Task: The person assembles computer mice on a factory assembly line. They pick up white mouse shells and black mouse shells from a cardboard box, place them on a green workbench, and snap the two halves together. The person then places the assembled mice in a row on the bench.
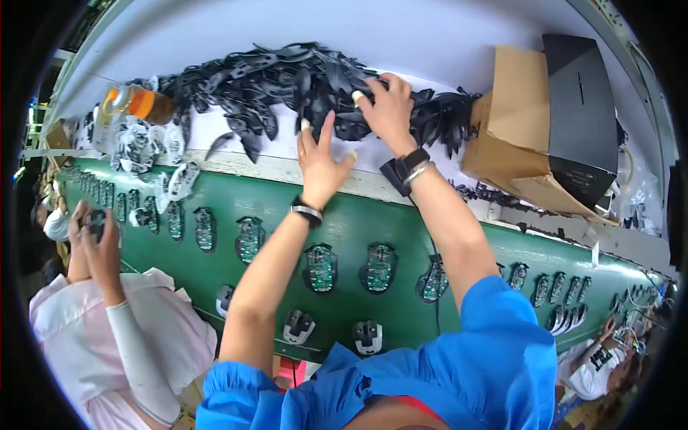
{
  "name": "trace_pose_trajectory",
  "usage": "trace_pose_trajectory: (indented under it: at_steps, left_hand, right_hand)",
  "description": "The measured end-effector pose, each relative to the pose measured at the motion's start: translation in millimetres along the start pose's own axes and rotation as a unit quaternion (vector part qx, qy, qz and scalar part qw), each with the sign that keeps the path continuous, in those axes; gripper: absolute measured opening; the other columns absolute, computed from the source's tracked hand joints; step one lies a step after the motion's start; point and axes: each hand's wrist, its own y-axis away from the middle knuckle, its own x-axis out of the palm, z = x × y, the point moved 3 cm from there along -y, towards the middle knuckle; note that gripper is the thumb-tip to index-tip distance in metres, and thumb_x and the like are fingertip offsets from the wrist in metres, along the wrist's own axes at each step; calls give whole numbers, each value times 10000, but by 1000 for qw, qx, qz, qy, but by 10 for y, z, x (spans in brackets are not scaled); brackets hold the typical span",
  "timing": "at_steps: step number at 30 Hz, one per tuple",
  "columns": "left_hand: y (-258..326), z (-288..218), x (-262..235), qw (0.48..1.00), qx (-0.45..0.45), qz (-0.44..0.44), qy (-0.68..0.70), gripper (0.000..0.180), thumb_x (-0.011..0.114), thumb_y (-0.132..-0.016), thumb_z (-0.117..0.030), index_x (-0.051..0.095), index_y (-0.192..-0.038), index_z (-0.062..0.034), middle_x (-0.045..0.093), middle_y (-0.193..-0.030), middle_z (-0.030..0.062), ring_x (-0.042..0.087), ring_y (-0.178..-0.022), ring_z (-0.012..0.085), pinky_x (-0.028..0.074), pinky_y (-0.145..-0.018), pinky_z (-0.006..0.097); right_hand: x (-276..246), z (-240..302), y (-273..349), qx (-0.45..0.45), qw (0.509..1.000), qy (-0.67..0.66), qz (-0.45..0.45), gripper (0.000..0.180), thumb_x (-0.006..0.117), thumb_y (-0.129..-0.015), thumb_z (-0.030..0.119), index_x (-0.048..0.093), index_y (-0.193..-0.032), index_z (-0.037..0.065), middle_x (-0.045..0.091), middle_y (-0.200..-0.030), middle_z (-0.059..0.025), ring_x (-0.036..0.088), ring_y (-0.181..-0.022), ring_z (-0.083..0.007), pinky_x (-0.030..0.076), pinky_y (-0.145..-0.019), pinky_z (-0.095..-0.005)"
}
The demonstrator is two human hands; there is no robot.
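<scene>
Where the green conveyor belt [401, 215] bends away at the far left, a co-worker in a pale pink top [72, 337] with a white arm sleeve [136, 358] holds both hands up around a small dark part, and just beyond them an orange-capped bottle [136, 104] lies on the white shelf [215, 129] beside a few clear bags of dark pieces. Along the belt runs a row of mouse bases with green circuit boards [320, 267], evenly spaced, and nearer the front edge sit a few grey mouse shells [299, 327]. The person's left hand [320, 161], a dark band on the wrist, hovers over the shelf's front edge with fingers spread wide and palm down, gripping nothing, its fingertips just short of the heap. That heap, a long pile of black plastic mouse covers [287, 82], sprawls across the white shelf behind the belt, from near the bottle to the cardboard box. The right hand [390, 107], with a watch and a dark strap on the wrist, is sunk into the right part of the pile, fingers curled down among the covers; I cannot tell whether it actually has hold of one. Farther right an open cardboard box [516, 122] leans on the shelf with a black box [580, 107] set against it, and at the far right another worker's hands are busy at the belt's end.
</scene>
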Motion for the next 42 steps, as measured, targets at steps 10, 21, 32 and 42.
trace_pose_trajectory:
  at_steps: [10, 21, 32, 42]
  left_hand:
    - [-597, 450, -344, 988, 106, 94, 58, 434, 691, -756, -221, 630, -1143, -36, 646, -1116, 170, 572, -1133, 265, 469, -924, 366]
    - [1757, -550, -1743, 975, -101, 130, 150, 271, 664, -804, -121, 652, -1059, -30, 665, -1035, 73, 608, -887, 111, 485, -781, 255]
    - [3741, -854, -661, 960, 114, 253, -45, 401, 697, -685, -186, 619, -1078, -203, 390, -1271, 255, 451, -1068, 381, 421, -883, 478]
    - [3320, -201, -1101, 990, 21, 141, 6, 725, 703, -648, -43, 445, -1325, -73, 349, -1353, 247, 363, -1231, 431, 344, -1036, 478]
  right_hand:
    - [-268, -1582, 19, 27, 973, 227, -10, 468, 599, -829, 372, 607, -1175, 57, 514, -1246, -232, 385, -1234, -378, 287, -1049, -473]
    - [-1193, -57, 483, 23, 974, -215, 69, 439, 603, -827, 269, 596, -1195, 30, 637, -1111, -220, 627, -995, -329, 468, -889, -398]
    - [-1582, -26, 2134, 110, 925, -169, 322, 270, 673, -779, 175, 691, -1011, 37, 705, -893, -132, 687, -818, -216, 530, -754, -326]
    - [-1138, -662, 881, -10, 958, 174, 230, 255, 523, -808, 66, 664, -1020, 86, 614, -1043, -185, 620, -963, -361, 508, -829, -454]
